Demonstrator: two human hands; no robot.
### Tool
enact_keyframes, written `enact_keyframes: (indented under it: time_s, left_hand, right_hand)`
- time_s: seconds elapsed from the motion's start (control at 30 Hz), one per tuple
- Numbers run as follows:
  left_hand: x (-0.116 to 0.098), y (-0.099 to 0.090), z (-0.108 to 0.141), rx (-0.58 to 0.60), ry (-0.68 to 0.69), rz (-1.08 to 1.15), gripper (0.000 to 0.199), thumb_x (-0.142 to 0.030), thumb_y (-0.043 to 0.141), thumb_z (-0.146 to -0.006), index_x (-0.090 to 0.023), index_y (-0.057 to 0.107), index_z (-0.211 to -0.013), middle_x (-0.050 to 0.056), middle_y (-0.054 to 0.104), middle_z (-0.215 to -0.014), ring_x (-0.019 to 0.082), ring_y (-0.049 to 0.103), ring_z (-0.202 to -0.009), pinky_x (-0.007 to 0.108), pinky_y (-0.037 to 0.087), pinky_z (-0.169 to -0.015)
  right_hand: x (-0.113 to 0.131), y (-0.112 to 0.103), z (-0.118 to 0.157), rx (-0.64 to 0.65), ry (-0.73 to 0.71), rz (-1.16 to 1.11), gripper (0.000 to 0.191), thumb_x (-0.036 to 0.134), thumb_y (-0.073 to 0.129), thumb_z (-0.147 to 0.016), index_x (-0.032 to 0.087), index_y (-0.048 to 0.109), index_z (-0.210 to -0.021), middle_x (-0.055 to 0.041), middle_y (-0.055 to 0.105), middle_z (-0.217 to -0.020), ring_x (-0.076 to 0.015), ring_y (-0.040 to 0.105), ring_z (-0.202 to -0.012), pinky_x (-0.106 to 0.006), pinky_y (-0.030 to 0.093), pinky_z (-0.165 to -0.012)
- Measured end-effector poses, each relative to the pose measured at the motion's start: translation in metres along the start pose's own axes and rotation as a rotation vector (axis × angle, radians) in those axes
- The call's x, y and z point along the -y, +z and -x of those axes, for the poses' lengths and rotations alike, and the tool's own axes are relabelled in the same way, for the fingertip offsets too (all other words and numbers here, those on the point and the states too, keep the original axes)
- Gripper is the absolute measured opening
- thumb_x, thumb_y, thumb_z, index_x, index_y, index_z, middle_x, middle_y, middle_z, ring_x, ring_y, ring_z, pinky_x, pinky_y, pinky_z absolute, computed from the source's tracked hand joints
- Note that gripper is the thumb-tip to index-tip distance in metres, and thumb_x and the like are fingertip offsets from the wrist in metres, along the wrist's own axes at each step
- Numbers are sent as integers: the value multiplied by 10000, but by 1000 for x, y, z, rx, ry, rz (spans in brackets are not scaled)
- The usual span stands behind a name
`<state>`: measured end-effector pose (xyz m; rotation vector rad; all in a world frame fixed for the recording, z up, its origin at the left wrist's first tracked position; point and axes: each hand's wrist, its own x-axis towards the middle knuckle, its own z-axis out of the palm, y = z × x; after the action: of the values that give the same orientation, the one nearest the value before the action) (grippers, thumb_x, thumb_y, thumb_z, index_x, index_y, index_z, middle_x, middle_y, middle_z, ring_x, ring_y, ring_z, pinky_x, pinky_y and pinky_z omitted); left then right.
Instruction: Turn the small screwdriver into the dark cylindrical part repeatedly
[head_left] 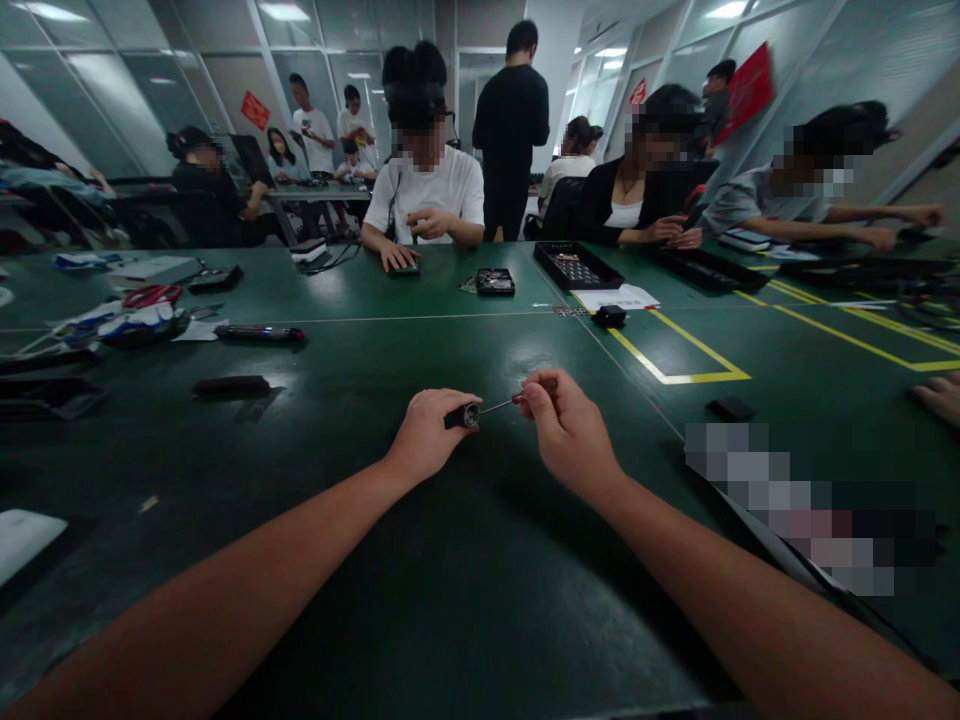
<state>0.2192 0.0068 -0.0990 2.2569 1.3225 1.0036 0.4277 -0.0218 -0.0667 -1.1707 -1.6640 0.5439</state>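
Observation:
My left hand (429, 432) is closed round a small black cylindrical part (466, 415), whose round open end faces right. In my right hand (561, 425) a screwdriver (517, 398) is pinched by its reddish handle. The thin metal shaft points left, its tip at or close to the open end of the black part; whether it touches inside I cannot tell. Both hands are held above the green table (480, 580), in the middle of the view. My fingers cover most of the cylinder and much of the handle.
A dark marker-like tool (259, 334) and a black bar (231, 386) lie to the left. Ahead are a small open case (496, 281), a black tray (577, 266) and a small black block (609, 316). A blurred-out sheet lies at right. People sit across the table.

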Motion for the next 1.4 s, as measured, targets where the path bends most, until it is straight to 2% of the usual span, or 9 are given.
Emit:
enact_keyframes:
  time_s: [0.37, 0.97, 1.17, 1.4]
  left_hand:
    - [-1, -1, 1, -4, -4, 4, 324, -178, 774, -841, -277, 734, -1148, 31, 756, -1159, 255, 662, -1119, 483, 449, -1035]
    - [-3, -2, 1, -2, 11, 11, 334, -172, 784, -835, -263, 734, -1152, 29, 757, -1167, 250, 660, -1133, 472, 443, -1033]
    - [-2, -1, 0, 4, 5, 0, 340, -173, 798, -827, -260, 733, -1150, 24, 760, -1157, 245, 663, -1119, 460, 444, -1019]
    - [1, 0, 1, 1, 21, 9, 329, -208, 787, -844, -275, 728, -1160, 20, 756, -1163, 246, 661, -1116, 458, 445, -1016]
  right_hand:
    - [-1, 0, 2, -54, -10, -81, 198, 411, 470, -1037, 247, 573, -996, -23, 683, -819, -196, 659, -760, -348, 506, -708]
    - [0, 0, 2, -18, -7, 10, 175, 380, 471, -1037, 241, 570, -1000, -23, 691, -827, -201, 669, -757, -349, 481, -699]
    - [2, 0, 3, -80, -29, -38, 175, 366, 461, -1033, 238, 564, -975, -17, 676, -800, -190, 659, -742, -344, 496, -701]
    - [-2, 2, 3, -47, -27, -41, 181, 385, 471, -1038, 240, 573, -1004, -21, 686, -836, -192, 667, -761, -343, 495, -700]
